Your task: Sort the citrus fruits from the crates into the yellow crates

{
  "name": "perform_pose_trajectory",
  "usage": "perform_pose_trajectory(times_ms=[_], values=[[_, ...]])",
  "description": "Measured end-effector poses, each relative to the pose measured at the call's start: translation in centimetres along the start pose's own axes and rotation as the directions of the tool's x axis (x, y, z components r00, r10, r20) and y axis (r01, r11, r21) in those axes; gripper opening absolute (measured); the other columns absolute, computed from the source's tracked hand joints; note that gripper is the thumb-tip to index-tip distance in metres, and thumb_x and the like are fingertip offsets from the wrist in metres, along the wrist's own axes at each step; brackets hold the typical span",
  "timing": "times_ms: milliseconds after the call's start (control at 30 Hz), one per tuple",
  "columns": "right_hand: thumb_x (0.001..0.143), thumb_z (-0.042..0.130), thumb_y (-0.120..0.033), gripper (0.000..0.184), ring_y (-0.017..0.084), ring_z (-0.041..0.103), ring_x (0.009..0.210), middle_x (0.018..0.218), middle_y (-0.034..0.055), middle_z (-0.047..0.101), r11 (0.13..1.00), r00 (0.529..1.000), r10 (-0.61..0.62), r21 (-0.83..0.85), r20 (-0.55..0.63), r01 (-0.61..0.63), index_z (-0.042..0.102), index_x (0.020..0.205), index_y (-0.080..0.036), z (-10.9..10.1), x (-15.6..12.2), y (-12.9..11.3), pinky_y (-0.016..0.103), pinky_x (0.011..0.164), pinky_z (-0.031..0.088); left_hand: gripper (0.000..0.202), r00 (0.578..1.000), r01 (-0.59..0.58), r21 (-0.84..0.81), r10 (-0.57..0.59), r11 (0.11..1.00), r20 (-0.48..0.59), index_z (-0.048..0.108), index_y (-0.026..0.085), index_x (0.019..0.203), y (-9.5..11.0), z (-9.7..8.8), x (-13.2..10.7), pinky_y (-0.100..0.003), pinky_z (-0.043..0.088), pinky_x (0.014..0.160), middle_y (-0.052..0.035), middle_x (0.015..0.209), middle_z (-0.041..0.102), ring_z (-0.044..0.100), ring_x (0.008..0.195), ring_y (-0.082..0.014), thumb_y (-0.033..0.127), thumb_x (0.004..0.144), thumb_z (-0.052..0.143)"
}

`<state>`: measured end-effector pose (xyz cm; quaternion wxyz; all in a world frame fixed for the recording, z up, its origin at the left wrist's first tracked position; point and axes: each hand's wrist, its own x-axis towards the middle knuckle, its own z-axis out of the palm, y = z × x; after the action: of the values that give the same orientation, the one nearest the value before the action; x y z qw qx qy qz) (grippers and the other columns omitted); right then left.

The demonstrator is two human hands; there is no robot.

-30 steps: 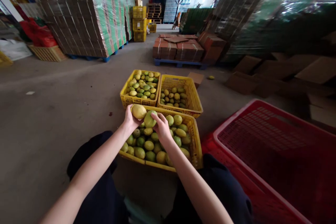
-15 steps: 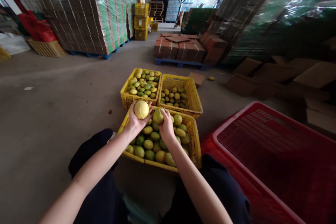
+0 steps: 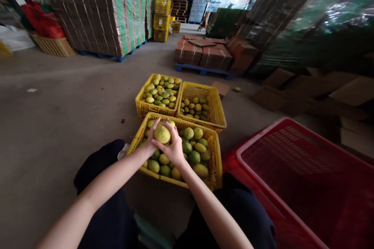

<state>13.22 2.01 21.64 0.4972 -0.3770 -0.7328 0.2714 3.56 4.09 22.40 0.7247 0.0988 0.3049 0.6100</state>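
Observation:
My left hand [image 3: 151, 142] and my right hand [image 3: 174, 148] are together over the near yellow crate [image 3: 216, 151], both closed around a large yellow-green lemon [image 3: 162, 134]. The fingers of my right hand curl over its far right side, and my left hand cups it from the left. Behind those fingers shows a bit of another yellow-green fruit; whether it is held or lies in the crate I cannot tell. Below, green and yellow lemons [image 3: 194, 158] fill much of the crate, partly hidden by my hands and forearms.
Beyond stand a yellow crate heaped with lemons [image 3: 163, 94] and a yellow crate [image 3: 217, 111] with fewer. A large red crate [image 3: 263, 186] is at my right. Flattened cardboard [image 3: 271, 93] lies behind it. Farther off are a pallet of boxes [image 3: 201, 55] and wrapped stacks [image 3: 131, 15].
My hands, apart before with a yellow lemon in the left and a greener one in the right, have come together around one lemon. The right hand moved left and slightly down. The view shifted slightly.

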Motion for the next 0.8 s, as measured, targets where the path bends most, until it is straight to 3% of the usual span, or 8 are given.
perform_pose_trajectory(times_ms=[67, 200, 300, 433, 533, 633, 800], values=[[0.074, 0.079, -0.041, 0.058, 0.031, 0.063, 0.116, 0.121, 0.0095, 0.069, 0.990, 0.992, -0.128, -0.055, -0.010, 0.128, 0.058, 0.126, -0.025, 0.1, -0.1, -0.4, 0.060, 0.117, 0.029, 0.045, 0.999, 0.017, -0.013, -0.016, 1.000, 0.044, 0.070, 0.018, 0.113, 0.6, 0.1, 0.2, -0.041, 0.054, 0.094, -0.0086, 0.103, 0.075, 0.070, 0.103, -0.0284, 0.052, 0.090, 0.052], [0.074, 0.080, -0.036, 0.058, 0.029, 0.062, 0.113, 0.116, 0.0083, 0.069, 0.961, 0.967, -0.252, -0.123, -0.036, 0.246, 0.056, 0.126, -0.026, -1.2, 0.1, -1.5, 0.050, 0.103, 0.049, 0.043, 0.995, -0.013, -0.097, 0.023, 0.995, 0.101, 0.070, 0.015, 0.112, 2.5, 1.3, 0.7, -0.036, 0.057, 0.088, -0.0099, 0.099, 0.076, 0.071, 0.098, -0.0253, 0.047, 0.093, 0.049], [0.070, 0.084, -0.040, 0.063, 0.029, 0.062, 0.108, 0.114, 0.0080, 0.068, 0.970, 0.966, -0.210, -0.157, -0.147, 0.187, 0.056, 0.125, -0.026, -3.0, 0.8, -2.0, 0.046, 0.093, 0.054, 0.032, 0.995, -0.032, -0.170, 0.048, 0.985, 0.089, 0.071, 0.018, 0.104, 4.1, 2.3, 0.8, -0.027, 0.059, 0.072, -0.0059, 0.092, 0.076, 0.073, 0.083, -0.0189, 0.042, 0.092, 0.053], [0.067, 0.085, -0.046, 0.063, 0.029, 0.062, 0.105, 0.114, 0.0077, 0.068, 0.993, 0.954, -0.054, -0.114, -0.296, 0.020, 0.058, 0.120, -0.026, -4.6, 1.6, -2.1, 0.048, 0.095, 0.051, 0.022, 0.995, -0.067, -0.189, 0.080, 0.980, 0.064, 0.071, 0.018, 0.086, 4.7, 3.4, 0.3, -0.021, 0.055, 0.061, -0.0018, 0.082, 0.075, 0.070, 0.069, -0.0129, 0.034, 0.091, 0.056], [0.064, 0.086, -0.048, 0.062, 0.030, 0.062, 0.106, 0.113, 0.0073, 0.068, 0.998, 0.955, 0.062, -0.013, -0.289, -0.069, 0.059, 0.116, -0.026, -4.4, 1.6, -2.0, 0.049, 0.098, 0.049, 0.028, 0.993, -0.109, -0.191, 0.116, 0.976, 0.022, 0.069, 0.017, 0.070, 3.9, 3.8, -0.1, -0.024, 0.055, 0.067, -0.0021, 0.068, 0.070, 0.068, 0.067, -0.0135, 0.032, 0.090, 0.057], [0.061, 0.087, -0.050, 0.066, 0.030, 0.062, 0.105, 0.111, 0.0072, 0.068, 0.990, 0.951, 0.139, 0.070, -0.276, -0.125, 0.058, 0.115, -0.025, -3.7, 1.3, -2.1, 0.048, 0.099, 0.049, 0.032, 0.996, -0.079, -0.188, 0.083, 0.979, 0.013, 0.066, 0.017, 0.062, 3.3, 3.7, -0.1, -0.027, 0.056, 0.069, -0.0015, 0.062, 0.067, 0.066, 0.063, -0.0139, 0.034, 0.089, 0.061], [0.062, 0.086, -0.050, 0.066, 0.031, 0.062, 0.106, 0.113, 0.0078, 0.067, 0.997, 0.957, 0.080, 0.019, -0.279, -0.077, 0.058, 0.116, -0.026, -3.6, 1.1, -1.9, 0.049, 0.099, 0.048, 0.037, 0.996, -0.082, -0.125, 0.083, 0.989, 0.010, 0.064, 0.017, 0.058, 3.7, 3.2, 0.2, -0.024, 0.053, 0.067, -0.0014, 0.063, 0.068, 0.067, 0.063, -0.0124, 0.037, 0.088, 0.067]])
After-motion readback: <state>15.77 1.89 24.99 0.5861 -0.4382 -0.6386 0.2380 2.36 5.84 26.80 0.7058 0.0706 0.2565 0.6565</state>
